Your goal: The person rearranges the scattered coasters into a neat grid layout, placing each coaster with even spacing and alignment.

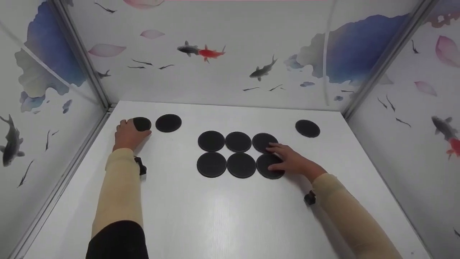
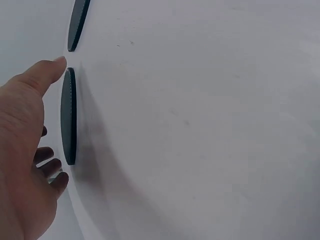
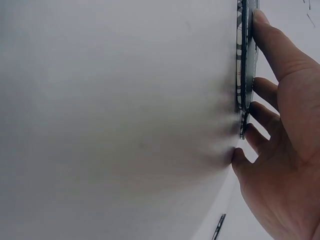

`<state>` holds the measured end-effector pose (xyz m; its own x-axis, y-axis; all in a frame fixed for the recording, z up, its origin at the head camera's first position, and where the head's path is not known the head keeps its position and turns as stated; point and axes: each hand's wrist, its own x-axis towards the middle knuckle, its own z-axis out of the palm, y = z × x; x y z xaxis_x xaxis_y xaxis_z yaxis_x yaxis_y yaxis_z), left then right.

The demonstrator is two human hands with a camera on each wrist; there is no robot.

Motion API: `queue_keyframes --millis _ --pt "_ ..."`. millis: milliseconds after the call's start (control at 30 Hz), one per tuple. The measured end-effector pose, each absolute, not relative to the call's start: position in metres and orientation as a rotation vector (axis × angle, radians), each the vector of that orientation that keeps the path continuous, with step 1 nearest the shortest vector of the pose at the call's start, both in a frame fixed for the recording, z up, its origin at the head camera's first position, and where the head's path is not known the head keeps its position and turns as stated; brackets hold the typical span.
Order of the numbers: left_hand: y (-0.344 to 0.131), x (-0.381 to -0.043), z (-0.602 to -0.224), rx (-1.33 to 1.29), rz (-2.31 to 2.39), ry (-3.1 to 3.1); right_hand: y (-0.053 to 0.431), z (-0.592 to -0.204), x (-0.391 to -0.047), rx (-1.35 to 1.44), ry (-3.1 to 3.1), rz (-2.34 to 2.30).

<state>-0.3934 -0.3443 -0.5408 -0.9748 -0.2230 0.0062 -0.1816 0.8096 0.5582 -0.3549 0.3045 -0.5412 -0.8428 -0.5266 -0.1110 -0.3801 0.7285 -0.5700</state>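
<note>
My left hand [image 1: 129,136] reaches over a round black coaster [image 1: 142,123] at the far left of the table. In the left wrist view its thumb is beside one end of that coaster [image 2: 69,117] and the fingers are spread near the other. Toward the middle, my right hand [image 1: 295,162] rests spread over the right end of a block of coasters laid in two rows. Its thumb lies on the near-right coaster [image 1: 266,167], and other fingertips touch the far-right coaster [image 1: 263,142]. The right wrist view shows coaster edges [image 3: 242,60] stacked in line beside the fingers.
Another black coaster [image 1: 168,123] lies just right of my left hand, and a single one [image 1: 307,128] lies at the back right. The white table [image 1: 201,216] is bordered by printed panels [image 1: 222,82] at the back and both sides.
</note>
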Motion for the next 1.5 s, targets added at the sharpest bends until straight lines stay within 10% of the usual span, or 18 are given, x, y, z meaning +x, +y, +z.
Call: queue_keyframes --millis 1500 --pt "-0.32 -0.367 -0.523 0.306 -0.664 -2.905 0.303 -0.547 -0.354 -0.718 2.669 -0.798"
